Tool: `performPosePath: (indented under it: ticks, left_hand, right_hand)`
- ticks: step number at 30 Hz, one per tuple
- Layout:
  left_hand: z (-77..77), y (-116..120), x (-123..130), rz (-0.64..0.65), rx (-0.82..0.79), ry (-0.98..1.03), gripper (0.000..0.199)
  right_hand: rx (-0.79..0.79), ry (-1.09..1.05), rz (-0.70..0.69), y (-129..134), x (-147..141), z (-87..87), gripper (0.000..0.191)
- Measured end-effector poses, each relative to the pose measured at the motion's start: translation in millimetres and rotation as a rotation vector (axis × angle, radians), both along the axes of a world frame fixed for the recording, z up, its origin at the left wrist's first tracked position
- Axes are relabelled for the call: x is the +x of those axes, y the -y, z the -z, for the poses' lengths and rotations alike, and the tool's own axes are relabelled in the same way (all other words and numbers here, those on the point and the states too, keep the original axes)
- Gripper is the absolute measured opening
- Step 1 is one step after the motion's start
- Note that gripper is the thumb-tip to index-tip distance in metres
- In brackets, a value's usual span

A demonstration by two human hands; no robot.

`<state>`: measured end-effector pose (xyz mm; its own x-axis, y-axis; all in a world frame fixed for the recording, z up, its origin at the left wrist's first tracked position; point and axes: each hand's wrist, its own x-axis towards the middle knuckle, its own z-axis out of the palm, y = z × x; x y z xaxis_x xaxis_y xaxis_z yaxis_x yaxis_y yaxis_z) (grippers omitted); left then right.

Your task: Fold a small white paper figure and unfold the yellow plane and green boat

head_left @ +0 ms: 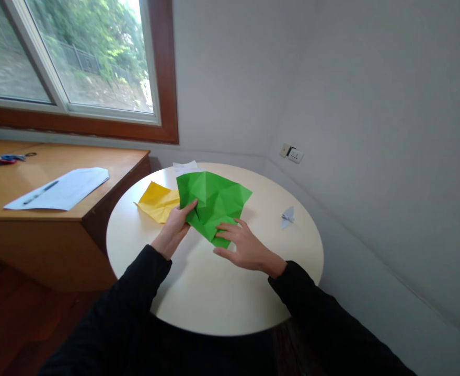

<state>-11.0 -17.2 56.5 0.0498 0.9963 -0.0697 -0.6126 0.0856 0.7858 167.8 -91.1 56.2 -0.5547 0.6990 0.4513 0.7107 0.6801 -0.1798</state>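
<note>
A creased sheet of green paper (218, 196) is held up above the round table. My left hand (177, 224) grips its left edge, thumb on top and the other fingers behind it. At the sheet's lower right corner is my right hand (245, 245), its fingers spread and the thumb apart. Those fingertips lie over the green surface; whether they press on it I cannot tell. Behind my left hand lies a creased sheet of yellow paper (157, 202), partly covered by the green one.
On the round table (222, 303) a small folded grey-white paper piece (288, 217) lies at the right, and white paper (186, 167) at the back. The wooden desk (124, 169) at left bears white sheets (77, 183), a pen (41, 192) and scissors (8, 160). Walls stand behind and right.
</note>
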Motion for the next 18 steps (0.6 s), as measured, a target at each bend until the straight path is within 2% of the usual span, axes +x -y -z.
performPosePath:
  ticks: [4, 6, 8, 11, 15, 18]
  left_hand:
    - [6.0, 2.2, 8.4, -0.054, 0.046, 0.048, 0.029]
    - [8.6, 2.2, 11.9, -0.089, 0.033, 0.078, 0.028]
    - [9.0, 2.4, 13.7, -0.132, 0.016, 0.118, 0.025]
    - [5.4, 3.4, 13.0, -0.156, -0.022, 0.193, 0.018]
    - [-2.8, 4.7, 8.0, -0.183, -0.168, 0.269, 0.017]
    - [-6.3, 3.6, 3.8, -0.174, -0.267, 0.275, 0.018]
  right_hand:
    - [-0.079, -0.206, 0.201, -11.0, -18.2, 11.5, 0.027]
    - [-0.067, -0.26, 0.285, -16.4, -23.8, 15.7, 0.024]
    - [-0.012, -0.269, 0.313, -18.9, -26.3, 18.0, 0.018]
    - [0.19, -0.228, 0.251, -17.1, -24.3, 18.3, 0.011]
    - [0.509, -0.104, 0.101, -12.5, -14.2, 16.2, 0.016]
    - [0.626, -0.006, -0.011, -10.1, -4.6, 15.1, 0.019]
